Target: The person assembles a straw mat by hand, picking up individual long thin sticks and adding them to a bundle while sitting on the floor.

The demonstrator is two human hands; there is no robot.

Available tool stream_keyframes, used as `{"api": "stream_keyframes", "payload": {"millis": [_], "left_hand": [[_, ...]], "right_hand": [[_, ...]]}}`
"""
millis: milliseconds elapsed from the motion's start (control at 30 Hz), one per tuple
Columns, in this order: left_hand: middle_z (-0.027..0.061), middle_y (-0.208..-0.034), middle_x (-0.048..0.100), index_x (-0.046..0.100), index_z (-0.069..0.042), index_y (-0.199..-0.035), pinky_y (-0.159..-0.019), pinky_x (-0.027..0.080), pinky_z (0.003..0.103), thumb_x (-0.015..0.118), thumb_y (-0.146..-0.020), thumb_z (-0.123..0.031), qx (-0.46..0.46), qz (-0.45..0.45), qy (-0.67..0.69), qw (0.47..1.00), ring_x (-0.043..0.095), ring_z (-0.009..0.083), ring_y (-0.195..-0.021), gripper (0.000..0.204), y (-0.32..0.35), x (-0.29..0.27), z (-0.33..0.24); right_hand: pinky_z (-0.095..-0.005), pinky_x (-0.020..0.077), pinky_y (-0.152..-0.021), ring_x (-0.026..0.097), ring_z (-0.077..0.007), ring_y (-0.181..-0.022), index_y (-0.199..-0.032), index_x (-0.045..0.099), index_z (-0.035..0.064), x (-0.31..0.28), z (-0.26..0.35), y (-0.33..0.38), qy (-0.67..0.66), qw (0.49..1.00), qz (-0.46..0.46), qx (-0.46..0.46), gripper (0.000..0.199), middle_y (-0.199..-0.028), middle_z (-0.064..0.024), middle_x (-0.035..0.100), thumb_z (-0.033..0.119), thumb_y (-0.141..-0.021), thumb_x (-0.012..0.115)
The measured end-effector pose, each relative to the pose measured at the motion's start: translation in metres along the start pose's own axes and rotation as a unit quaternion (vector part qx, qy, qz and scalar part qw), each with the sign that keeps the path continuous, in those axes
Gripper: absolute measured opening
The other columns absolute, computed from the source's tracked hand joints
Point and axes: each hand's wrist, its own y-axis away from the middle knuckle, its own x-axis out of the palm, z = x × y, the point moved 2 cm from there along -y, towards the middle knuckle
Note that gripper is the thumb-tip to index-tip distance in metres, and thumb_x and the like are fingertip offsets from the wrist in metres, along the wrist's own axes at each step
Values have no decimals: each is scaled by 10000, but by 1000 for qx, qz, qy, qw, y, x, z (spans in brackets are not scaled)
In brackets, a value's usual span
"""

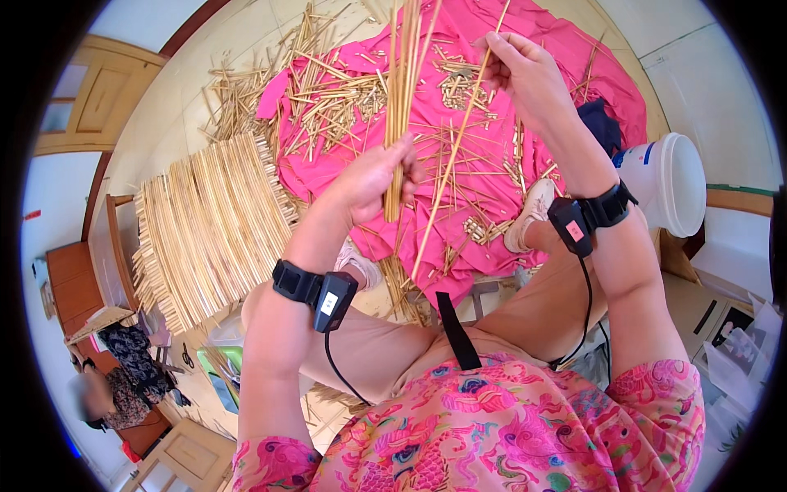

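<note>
My left hand [373, 176] grips a straw bundle [402, 90] tight; right hand [525, 70] pinches one long straw [451, 160] over pink cloth [566, 49].

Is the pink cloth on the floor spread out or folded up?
Spread out. The pink cloth lies open across the floor with loose straw pieces scattered over it; its edges are rumpled, not folded.

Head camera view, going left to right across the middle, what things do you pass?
Woven mat of pale straw stalks → left hand gripping an upright bundle of straw stalks → right hand pinching a single long straw → white plastic bucket.
</note>
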Motion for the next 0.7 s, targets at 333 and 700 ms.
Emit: {"api": "stream_keyframes", "payload": {"millis": [333, 700], "left_hand": [[196, -862, 631, 498, -20, -893, -607, 555, 288, 295, -964, -427, -67, 103, 52, 991, 659, 251, -765, 460, 9, 17, 10], [161, -760, 611, 419, -96, -830, -487, 495, 220, 310, -970, -399, -58, 116, 29, 991, 622, 185, -612, 352, 16, 23, 5]], "right_hand": [[-194, 423, -570, 530, -62, -658, -912, 633, 60, -31, 0, -15, 69, 991, -111, -35, 199, -738, 17, 558, 225, -918, 521], [-182, 425, -522, 551, -42, -615, -921, 638, 55, -18, -13, -18, 140, 986, -85, -40, 208, -695, 10, 592, 247, -895, 561]]}}
